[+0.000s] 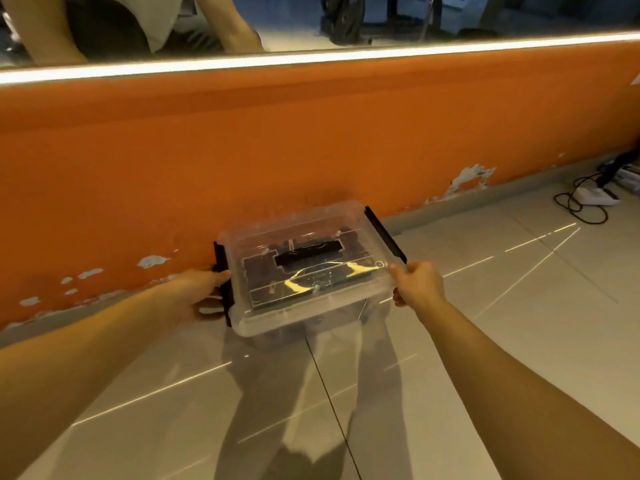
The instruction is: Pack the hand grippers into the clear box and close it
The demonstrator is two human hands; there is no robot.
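The clear box (311,306) stands on the tiled floor against an orange wall, its clear lid (298,237) lying on top. Dark shapes with a yellow part, the hand grippers (308,265), show blurred through the lid. A black latch (223,282) runs down the box's left side and another black latch (384,233) down its right side. My left hand (201,292) grips the left latch, thumb on top and fingers under it. My right hand (417,284) grips the box's near right corner, its fingers curled round the rim.
The orange wall (311,140) with chipped paint rises right behind the box, a lit strip and a mirror above it. A white power strip (595,195) with black cables lies on the floor at far right. Grey floor tiles (485,341) spread in front.
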